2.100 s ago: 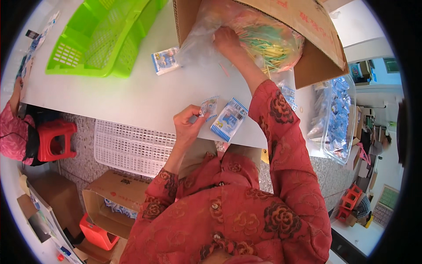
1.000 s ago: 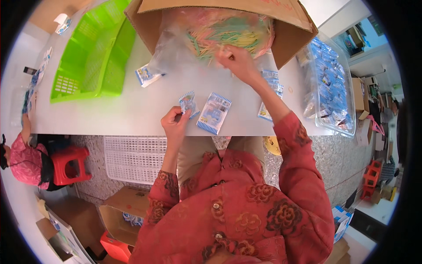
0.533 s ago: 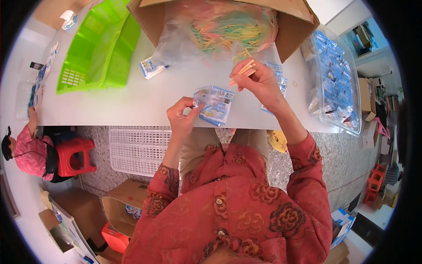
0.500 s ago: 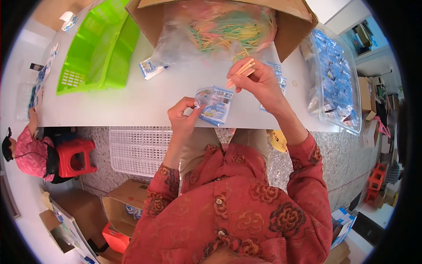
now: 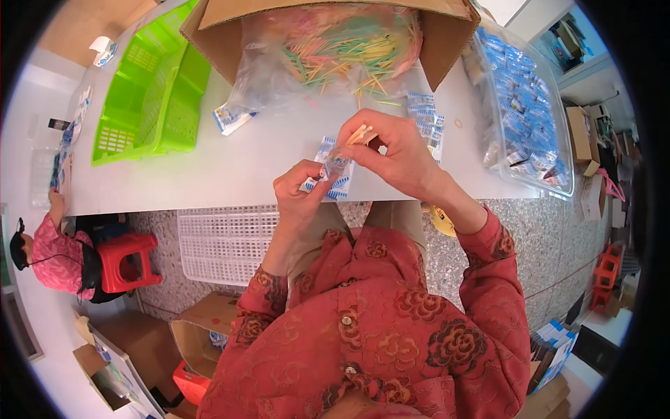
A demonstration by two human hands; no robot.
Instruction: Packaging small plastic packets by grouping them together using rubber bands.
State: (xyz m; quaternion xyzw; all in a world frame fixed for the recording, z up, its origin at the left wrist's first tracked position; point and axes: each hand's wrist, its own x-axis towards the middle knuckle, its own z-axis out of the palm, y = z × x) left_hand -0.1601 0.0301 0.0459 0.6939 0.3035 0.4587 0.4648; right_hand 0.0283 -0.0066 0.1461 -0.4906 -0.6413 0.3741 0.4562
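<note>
At the near edge of the white table (image 5: pixel 118 192), my left hand (image 5: pixel 296 188) pinches the side of a small blue-and-white plastic packet (image 5: pixel 340 185). My right hand (image 5: pixel 398 155) closes on a small bunch of thin pale-orange sticks (image 5: pixel 360 133), held at the packet's upper end. Whether the stick tips are inside the packet is hidden by my fingers. Beyond the hands, a cardboard box (image 5: pixel 450 38) lies open toward me, with a clear plastic bag (image 5: pixel 258 78) of pink, green and yellow sticks (image 5: pixel 349 59) spilling forward.
One packet (image 5: pixel 234 117) lies left of the bag, several overlapping packets (image 5: pixel 427 115) to its right. A clear bin (image 5: pixel 569 183) full of blue packets stands at right, a green basket (image 5: pixel 143 143) at left. Below are a white crate (image 5: pixel 227 244) and red stool (image 5: pixel 127 258), beside another person (image 5: pixel 59 262).
My right hand has brought the sticks down and left, from above the packet to its upper end. My left hand still grips the packet, which now looks more upright and partly covered.
</note>
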